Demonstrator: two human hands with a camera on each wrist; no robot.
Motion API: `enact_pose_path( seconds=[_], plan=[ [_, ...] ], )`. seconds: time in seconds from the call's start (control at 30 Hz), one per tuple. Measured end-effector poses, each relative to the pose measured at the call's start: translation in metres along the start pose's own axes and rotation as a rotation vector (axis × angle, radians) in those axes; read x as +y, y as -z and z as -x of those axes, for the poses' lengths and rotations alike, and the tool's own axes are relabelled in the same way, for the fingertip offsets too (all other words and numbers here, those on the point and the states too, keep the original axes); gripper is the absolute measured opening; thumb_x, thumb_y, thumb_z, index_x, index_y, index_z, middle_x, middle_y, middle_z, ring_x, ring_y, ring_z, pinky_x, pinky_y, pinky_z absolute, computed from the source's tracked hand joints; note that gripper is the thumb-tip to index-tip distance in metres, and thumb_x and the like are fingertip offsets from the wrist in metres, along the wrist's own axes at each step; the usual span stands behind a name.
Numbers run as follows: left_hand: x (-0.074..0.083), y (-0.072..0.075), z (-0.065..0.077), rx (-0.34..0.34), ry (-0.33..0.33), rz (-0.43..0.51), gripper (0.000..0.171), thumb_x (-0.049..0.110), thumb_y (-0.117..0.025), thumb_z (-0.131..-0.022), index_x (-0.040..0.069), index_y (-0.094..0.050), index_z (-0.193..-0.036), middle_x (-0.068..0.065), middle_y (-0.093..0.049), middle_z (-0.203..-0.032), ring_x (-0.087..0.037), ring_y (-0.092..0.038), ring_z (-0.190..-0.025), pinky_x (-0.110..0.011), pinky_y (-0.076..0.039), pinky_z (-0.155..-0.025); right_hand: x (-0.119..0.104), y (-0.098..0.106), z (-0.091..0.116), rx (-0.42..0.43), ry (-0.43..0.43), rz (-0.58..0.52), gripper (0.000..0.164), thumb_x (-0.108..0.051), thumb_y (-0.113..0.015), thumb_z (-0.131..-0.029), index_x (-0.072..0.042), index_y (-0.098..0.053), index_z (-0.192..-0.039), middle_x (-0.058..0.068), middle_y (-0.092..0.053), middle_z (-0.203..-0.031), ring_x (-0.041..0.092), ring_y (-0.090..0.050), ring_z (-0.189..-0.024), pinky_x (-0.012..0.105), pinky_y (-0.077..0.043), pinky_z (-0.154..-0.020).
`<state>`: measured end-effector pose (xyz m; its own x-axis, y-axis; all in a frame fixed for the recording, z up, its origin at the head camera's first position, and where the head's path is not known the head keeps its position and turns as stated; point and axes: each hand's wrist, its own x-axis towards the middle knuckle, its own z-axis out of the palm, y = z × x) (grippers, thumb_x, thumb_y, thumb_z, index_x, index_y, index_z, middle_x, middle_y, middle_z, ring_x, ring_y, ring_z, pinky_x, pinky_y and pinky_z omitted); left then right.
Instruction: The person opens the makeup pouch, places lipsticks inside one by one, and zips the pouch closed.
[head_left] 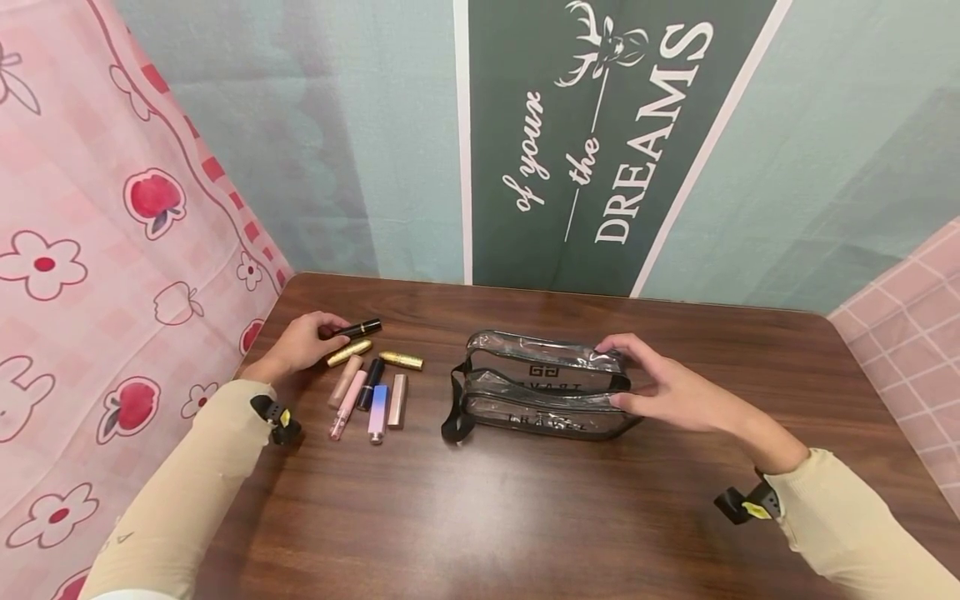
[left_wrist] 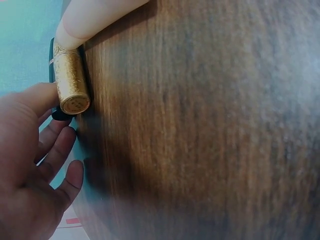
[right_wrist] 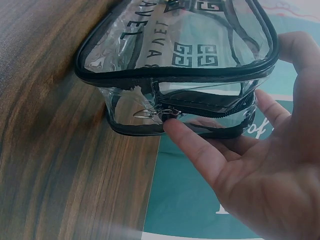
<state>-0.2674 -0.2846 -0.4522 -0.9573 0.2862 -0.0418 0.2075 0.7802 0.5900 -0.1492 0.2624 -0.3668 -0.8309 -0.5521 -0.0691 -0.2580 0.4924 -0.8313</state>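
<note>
At the far left of the table, my left hand pinches a black cosmetic tube between thumb and fingers. In the left wrist view, a gold lipstick lies in front of that tube, close to the thumb. My right hand grips the right end of a clear zip bag with black trim, its thumb and fingers spread across the end. In the right wrist view, the thumb is beside a silver zipper pull.
Near the left hand lie a second gold lipstick, a dark tube, a pink tube, a blue-purple tube and two rose-gold tubes. A black strap hangs from the bag's left end. Curtains stand behind the wooden table.
</note>
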Motion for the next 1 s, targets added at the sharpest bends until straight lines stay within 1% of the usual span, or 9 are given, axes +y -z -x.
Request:
enact_pose_path(
  seconds=[0.1,0.27,0.47,0.77,1.0],
  plan=[
    [-0.0006,-0.0004,0.0003,0.004,-0.007,-0.008,0.024,0.009,-0.069,-0.096,-0.005,-0.070,-0.116,-0.023,-0.066,-0.103,-0.035,-0.062,-0.093,-0.050,-0.049,-0.083,0.0004,-0.0009,0.0009,-0.001,-0.004,0.000,0.061,-0.009,-0.073,-0.094,-0.021,-0.039,-0.143,0.014,-0.047,-0.134,0.040,-0.056,-0.113,0.033,-0.059,-0.077],
    [-0.0007,0.0008,0.0004,0.008,0.000,-0.017,0.025,0.008,-0.066,-0.098,-0.006,-0.069,-0.118,-0.024,-0.066,-0.105,-0.035,-0.060,-0.092,-0.049,-0.048,-0.083,0.0000,-0.0016,0.0009,0.002,-0.006,-0.005,0.061,-0.009,-0.073,-0.094,-0.020,-0.038,-0.143,0.015,-0.047,-0.134,0.043,-0.055,-0.112,0.033,-0.059,-0.077],
    [0.0007,0.0010,0.0001,0.008,0.027,-0.025,0.026,0.008,-0.063,-0.100,-0.007,-0.067,-0.121,-0.025,-0.065,-0.109,-0.035,-0.058,-0.093,-0.050,-0.046,-0.086,0.0008,-0.0026,0.0008,0.001,-0.006,-0.018,0.061,-0.008,-0.072,-0.094,-0.018,-0.038,-0.144,0.016,-0.047,-0.133,0.043,-0.055,-0.111,0.034,-0.060,-0.076],
    [0.0014,-0.0006,0.0007,0.026,0.029,-0.011,0.025,0.008,-0.062,-0.100,-0.007,-0.067,-0.119,-0.025,-0.065,-0.108,-0.034,-0.058,-0.092,-0.048,-0.045,-0.084,-0.0003,-0.0025,0.0004,0.004,-0.003,-0.014,0.060,-0.007,-0.072,-0.094,-0.018,-0.039,-0.143,0.015,-0.046,-0.134,0.043,-0.054,-0.113,0.034,-0.059,-0.077],
    [0.0018,0.0004,0.0045,0.064,0.018,-0.009,0.023,0.008,-0.064,-0.099,-0.007,-0.068,-0.117,-0.025,-0.064,-0.107,-0.035,-0.059,-0.092,-0.046,-0.045,-0.081,-0.0009,-0.0026,0.0012,0.007,-0.003,-0.004,0.060,-0.007,-0.072,-0.094,-0.018,-0.039,-0.143,0.015,-0.047,-0.133,0.042,-0.054,-0.112,0.033,-0.059,-0.076]
  ],
)
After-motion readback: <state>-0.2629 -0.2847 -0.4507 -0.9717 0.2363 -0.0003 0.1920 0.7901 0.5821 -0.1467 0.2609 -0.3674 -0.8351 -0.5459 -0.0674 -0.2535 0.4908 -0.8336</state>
